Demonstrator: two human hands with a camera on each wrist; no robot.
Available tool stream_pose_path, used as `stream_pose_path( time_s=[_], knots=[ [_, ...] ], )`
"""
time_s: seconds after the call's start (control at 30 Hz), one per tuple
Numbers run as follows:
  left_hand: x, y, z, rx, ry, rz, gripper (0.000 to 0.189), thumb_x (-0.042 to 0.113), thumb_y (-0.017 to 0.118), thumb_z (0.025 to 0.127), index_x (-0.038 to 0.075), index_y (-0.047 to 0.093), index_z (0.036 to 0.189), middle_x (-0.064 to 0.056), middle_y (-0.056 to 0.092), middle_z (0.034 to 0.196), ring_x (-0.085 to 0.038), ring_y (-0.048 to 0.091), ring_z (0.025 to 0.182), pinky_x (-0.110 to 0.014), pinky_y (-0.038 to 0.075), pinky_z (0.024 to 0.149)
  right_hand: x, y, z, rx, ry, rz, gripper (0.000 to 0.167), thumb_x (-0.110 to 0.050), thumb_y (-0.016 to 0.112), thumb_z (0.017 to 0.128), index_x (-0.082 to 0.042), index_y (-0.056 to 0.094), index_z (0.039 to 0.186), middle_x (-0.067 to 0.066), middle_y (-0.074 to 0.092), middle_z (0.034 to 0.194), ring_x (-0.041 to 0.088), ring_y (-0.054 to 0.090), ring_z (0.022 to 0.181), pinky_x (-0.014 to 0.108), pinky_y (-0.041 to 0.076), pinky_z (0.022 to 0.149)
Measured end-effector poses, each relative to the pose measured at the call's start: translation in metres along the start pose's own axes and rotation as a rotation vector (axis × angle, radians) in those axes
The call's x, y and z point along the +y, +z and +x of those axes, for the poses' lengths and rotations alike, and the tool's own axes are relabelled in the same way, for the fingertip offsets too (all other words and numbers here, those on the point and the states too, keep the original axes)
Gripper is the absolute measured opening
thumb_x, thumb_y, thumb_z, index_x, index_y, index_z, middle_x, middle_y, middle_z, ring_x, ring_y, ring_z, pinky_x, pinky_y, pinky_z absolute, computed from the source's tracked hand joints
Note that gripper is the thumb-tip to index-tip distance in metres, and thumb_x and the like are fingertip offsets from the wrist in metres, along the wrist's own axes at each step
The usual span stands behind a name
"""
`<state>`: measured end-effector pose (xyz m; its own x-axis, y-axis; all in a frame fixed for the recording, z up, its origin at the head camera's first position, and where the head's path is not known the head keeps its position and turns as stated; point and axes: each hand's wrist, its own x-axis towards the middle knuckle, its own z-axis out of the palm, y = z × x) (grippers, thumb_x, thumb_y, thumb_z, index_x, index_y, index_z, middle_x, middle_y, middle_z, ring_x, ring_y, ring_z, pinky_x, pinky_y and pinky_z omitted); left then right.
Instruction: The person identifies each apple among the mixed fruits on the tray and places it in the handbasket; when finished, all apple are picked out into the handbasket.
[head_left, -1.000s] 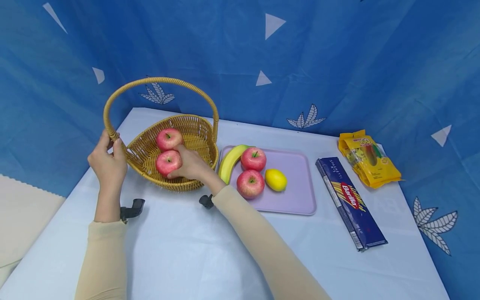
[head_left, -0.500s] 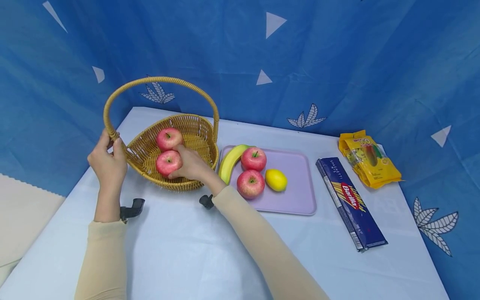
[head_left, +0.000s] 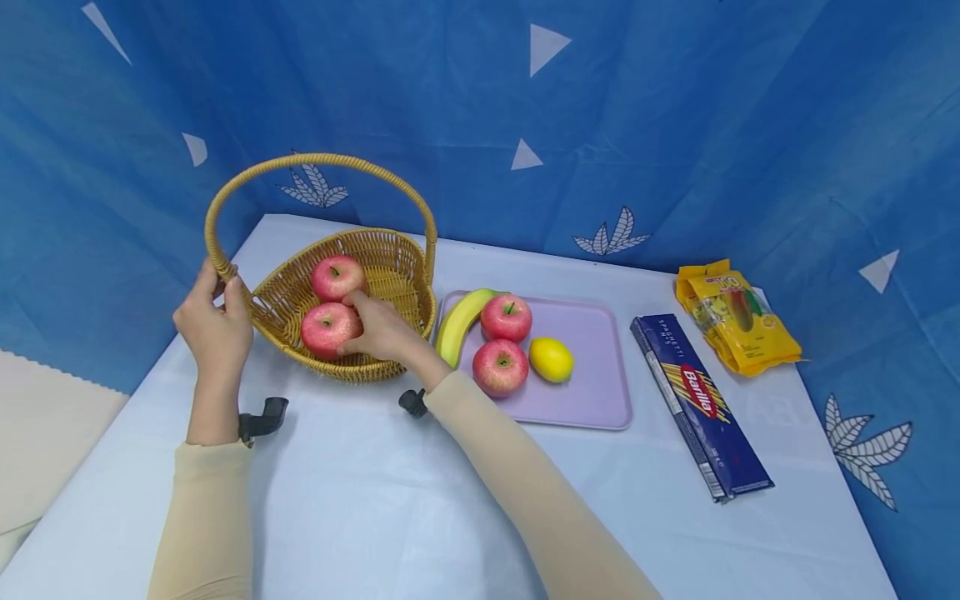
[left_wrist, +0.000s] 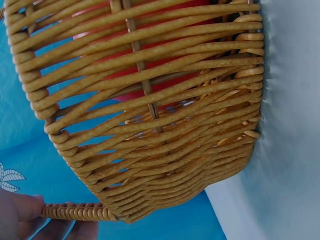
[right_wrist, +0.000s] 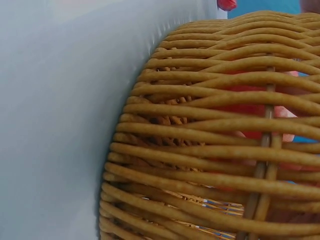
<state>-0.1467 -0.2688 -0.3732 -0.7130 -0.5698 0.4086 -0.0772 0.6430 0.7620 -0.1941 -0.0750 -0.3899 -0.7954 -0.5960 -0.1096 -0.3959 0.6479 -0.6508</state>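
- The left hand (head_left: 217, 329) has its grip clamped on the low end of the handle (head_left: 322, 158) of the brown basket (head_left: 393, 254).
- The left wrist view shows this from close up: thumb and fingers pinch the handle right beside the woven side.
- The right hand (head_left: 386, 329) is inside the basket, with its thumb and fingers at the right side of the near apple (head_left: 322, 331). I can't tell if that grip squeezes the apple or just touches it.
- The far apple (head_left: 334, 277) sits in the basket too, just behind the near apple.
- The head view looks down on both; the wrist views show only bits of red through the gaps.
- Only the head view shows the whole purple tray (head_left: 585, 408) just beside the basket, with a banana (head_left: 459, 325), a back apple (head_left: 504, 320), a front apple (head_left: 498, 371) and a lemon (head_left: 551, 359) on it.
- More to the right, a blue spaghetti box (head_left: 701, 408) and a yellow bag (head_left: 753, 342) lie on the white desk (head_left: 375, 517).
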Motion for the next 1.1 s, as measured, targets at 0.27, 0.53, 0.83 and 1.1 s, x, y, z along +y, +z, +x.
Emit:
stream_pose_path(
  time_s=[0.27, 0.53, 0.83, 1.1],
  knots=[
    [-0.001, 0.000, -0.001, -0.002, -0.011, -0.010, 0.034, 0.027, 0.045, 0.104, 0.015, 0.060, 0.132, -0.009, 0.066, 0.129, -0.023, 0.060, 0.122, -0.049, 0.053, 0.099, -0.001, 0.002, 0.000, 0.012, -0.011, -0.025, 0.073, -0.028, 0.076, 0.086, -0.014, 0.038, 0.147, 0.002, 0.053, 0.142, 0.018, 0.048, 0.132, 0.028, 0.044, 0.109],
    [-0.001, 0.001, 0.000, -0.003, -0.006, -0.005, 0.034, 0.027, 0.045, 0.104, 0.014, 0.061, 0.131, -0.009, 0.066, 0.128, -0.023, 0.061, 0.121, -0.049, 0.054, 0.098, -0.003, 0.002, -0.010, 0.142, -0.111, -0.109, 0.066, -0.032, 0.071, 0.089, -0.013, 0.043, 0.146, 0.001, 0.051, 0.145, 0.016, 0.045, 0.135, 0.028, 0.042, 0.112],
    [0.000, 0.000, 0.001, -0.004, -0.004, 0.000, 0.035, 0.028, 0.044, 0.104, 0.015, 0.060, 0.132, -0.009, 0.066, 0.129, -0.023, 0.061, 0.121, -0.048, 0.053, 0.099, -0.010, -0.007, -0.040, 0.272, -0.200, 0.030, 0.067, -0.038, 0.074, 0.086, -0.017, 0.046, 0.143, 0.000, 0.053, 0.142, 0.016, 0.049, 0.131, 0.035, 0.047, 0.108],
    [-0.001, 0.001, 0.001, -0.008, -0.008, 0.002, 0.035, 0.028, 0.044, 0.104, 0.015, 0.059, 0.133, -0.009, 0.065, 0.129, -0.023, 0.060, 0.122, -0.049, 0.053, 0.099, -0.004, -0.027, -0.081, 0.344, -0.263, 0.187, 0.071, -0.037, 0.076, 0.084, -0.018, 0.045, 0.144, -0.002, 0.050, 0.143, 0.012, 0.046, 0.133, 0.038, 0.043, 0.111]
  ],
)
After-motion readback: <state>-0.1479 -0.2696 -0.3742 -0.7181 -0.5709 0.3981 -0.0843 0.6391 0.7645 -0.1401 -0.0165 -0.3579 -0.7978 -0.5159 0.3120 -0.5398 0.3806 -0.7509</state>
